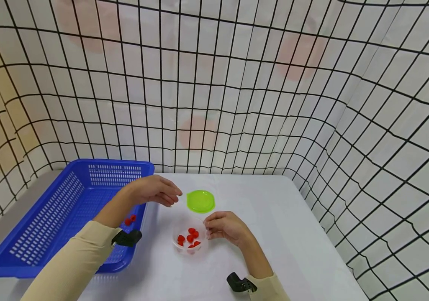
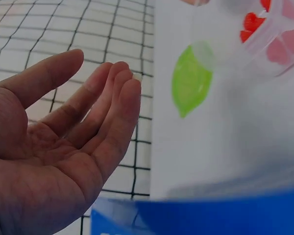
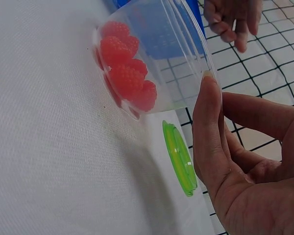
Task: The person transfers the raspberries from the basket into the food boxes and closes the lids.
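Note:
A clear round plastic container (image 1: 177, 229) stands on the white table with several red raspberries (image 3: 125, 81) inside. My right hand (image 1: 226, 228) pinches its rim at the right side, with thumb and finger at the edge in the right wrist view. My left hand (image 1: 156, 191) hovers above the right rim of the blue basket (image 1: 76, 200), its fingers loosely extended and the palm bare in the left wrist view. Two more raspberries (image 1: 130, 220) are in the basket beside my left forearm. A bright green lid (image 1: 201, 201) lies flat on the table behind the container.
Black wire mesh (image 1: 237, 88) stands along the back and both sides of the table, with pale sheeting behind it. The basket takes up the table's left side. White tabletop (image 1: 278, 225) extends to the right of my right hand.

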`<state>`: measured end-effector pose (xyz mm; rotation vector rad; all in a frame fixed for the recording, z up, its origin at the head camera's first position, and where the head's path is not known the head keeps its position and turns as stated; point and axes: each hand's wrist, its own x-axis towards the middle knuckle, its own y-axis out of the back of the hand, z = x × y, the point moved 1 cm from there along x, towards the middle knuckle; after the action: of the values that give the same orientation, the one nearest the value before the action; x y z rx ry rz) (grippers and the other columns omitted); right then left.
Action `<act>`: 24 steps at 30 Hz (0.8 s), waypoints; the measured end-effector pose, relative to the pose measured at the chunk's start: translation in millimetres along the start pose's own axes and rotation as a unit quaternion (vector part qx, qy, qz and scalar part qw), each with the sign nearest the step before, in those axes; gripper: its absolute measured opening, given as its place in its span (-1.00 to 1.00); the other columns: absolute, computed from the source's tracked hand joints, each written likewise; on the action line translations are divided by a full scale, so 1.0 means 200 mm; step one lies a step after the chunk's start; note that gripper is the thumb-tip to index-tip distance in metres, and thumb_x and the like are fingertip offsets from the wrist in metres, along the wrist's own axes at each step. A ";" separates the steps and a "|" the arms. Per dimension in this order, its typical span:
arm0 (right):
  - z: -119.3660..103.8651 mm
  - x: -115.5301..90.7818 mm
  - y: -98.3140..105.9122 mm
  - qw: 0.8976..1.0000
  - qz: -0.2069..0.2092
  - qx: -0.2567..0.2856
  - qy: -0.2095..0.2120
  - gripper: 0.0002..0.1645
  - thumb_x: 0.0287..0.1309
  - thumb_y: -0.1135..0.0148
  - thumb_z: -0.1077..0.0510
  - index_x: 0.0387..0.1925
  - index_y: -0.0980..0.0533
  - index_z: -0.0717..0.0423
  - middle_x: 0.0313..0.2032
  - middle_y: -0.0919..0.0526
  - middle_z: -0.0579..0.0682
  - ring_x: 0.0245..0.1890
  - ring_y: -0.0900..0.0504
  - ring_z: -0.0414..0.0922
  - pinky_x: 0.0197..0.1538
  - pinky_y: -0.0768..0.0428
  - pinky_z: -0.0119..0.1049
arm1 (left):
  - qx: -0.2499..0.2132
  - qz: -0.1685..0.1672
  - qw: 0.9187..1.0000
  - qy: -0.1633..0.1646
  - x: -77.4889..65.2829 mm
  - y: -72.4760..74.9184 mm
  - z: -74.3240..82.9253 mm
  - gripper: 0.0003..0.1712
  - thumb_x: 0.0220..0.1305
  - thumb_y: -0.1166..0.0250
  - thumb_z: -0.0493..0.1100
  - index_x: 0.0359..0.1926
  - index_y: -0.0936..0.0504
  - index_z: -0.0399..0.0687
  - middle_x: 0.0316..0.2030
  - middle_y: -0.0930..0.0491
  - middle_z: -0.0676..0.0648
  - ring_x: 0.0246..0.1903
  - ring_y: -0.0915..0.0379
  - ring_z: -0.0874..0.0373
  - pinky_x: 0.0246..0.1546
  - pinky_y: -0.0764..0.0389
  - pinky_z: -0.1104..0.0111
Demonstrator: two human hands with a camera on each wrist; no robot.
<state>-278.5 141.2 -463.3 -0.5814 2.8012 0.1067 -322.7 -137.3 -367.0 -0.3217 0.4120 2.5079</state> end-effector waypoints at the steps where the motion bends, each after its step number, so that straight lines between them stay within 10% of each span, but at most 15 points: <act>1: 0.00 0.00 0.00 1.000 0.000 0.000 0.000 -0.65 0.31 -0.27 0.20 -0.03 -0.57 0.44 -0.33 -0.67 0.07 -0.39 -0.66 -0.11 -0.16 -0.78 -0.27 | -0.008 0.006 1.000 -0.008 -0.01 0.03 0.00 -0.57 0.46 -0.19 -0.21 0.18 -0.56 -0.47 -0.13 -0.73 -0.23 -0.21 -0.72 0.08 0.05 -0.72 0.17; 11: -0.01 -0.01 -0.01 1.000 -0.003 0.001 0.002 -0.67 0.31 -0.27 0.21 -0.04 -0.57 0.43 -0.37 -0.67 0.02 -0.40 -0.66 -0.12 -0.17 -0.78 -0.27 | -0.099 0.064 0.992 -0.037 -0.18 0.25 -0.03 -0.55 0.48 -0.19 -0.21 0.20 -0.48 -0.52 -0.23 -0.75 -0.07 -0.24 -0.73 0.16 -0.02 -0.74 0.29; 24: -0.01 -0.01 -0.01 1.000 -0.001 -0.006 0.001 -0.66 0.31 -0.27 0.20 -0.04 -0.58 0.43 -0.37 -0.66 0.02 -0.39 -0.66 -0.12 -0.17 -0.77 -0.28 | -0.042 0.128 0.991 0.016 -0.27 0.46 -0.29 -0.66 0.47 -0.21 -0.14 0.06 -0.60 -0.36 -0.30 -0.73 0.06 -0.28 -0.69 0.22 0.01 -0.73 0.27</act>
<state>-276.7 140.0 -461.0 -0.5880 2.8027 0.1217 -323.8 -257.3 -382.5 -0.3616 0.3805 2.7809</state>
